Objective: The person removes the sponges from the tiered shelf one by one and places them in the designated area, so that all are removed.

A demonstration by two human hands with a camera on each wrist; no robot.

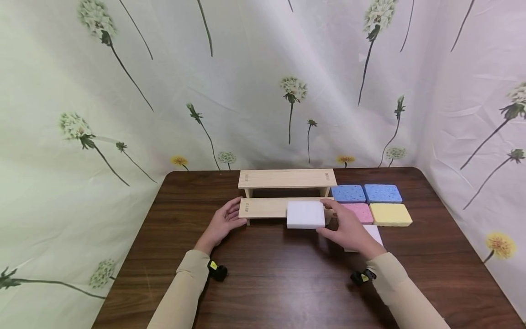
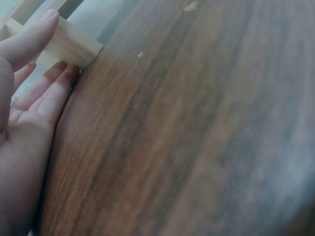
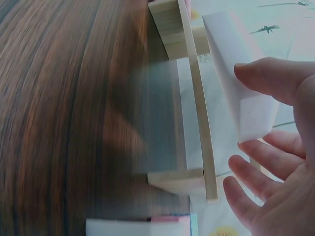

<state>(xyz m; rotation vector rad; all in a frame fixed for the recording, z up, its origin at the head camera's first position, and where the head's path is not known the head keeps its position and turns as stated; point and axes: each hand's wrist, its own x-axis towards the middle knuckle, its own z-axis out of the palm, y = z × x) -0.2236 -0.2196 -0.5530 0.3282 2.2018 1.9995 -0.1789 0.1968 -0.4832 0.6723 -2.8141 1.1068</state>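
A pale wooden two-tier shelf [image 1: 263,208] stands on the table, one board low in front and a higher one behind. At its left end my left hand [image 1: 222,224] touches the lower tier, the fingers fairly straight against the side support [image 2: 74,44] in the left wrist view. My right hand [image 1: 344,228] pinches a white block-shaped sponge [image 1: 305,214] by its right end, thumb on the near side. In the right wrist view this white sponge [image 3: 241,78] is held above the lower board [image 3: 201,108], with a gap between them.
Right of the shelf lie two blue sponges [image 1: 348,193], a pink sponge [image 1: 358,213] and a yellow sponge [image 1: 390,214]. Another white sponge [image 1: 375,234] lies nearer, partly hidden by my right hand. The dark wood table [image 1: 263,283] meets a flower-print curtain [image 1: 255,91] at the back.
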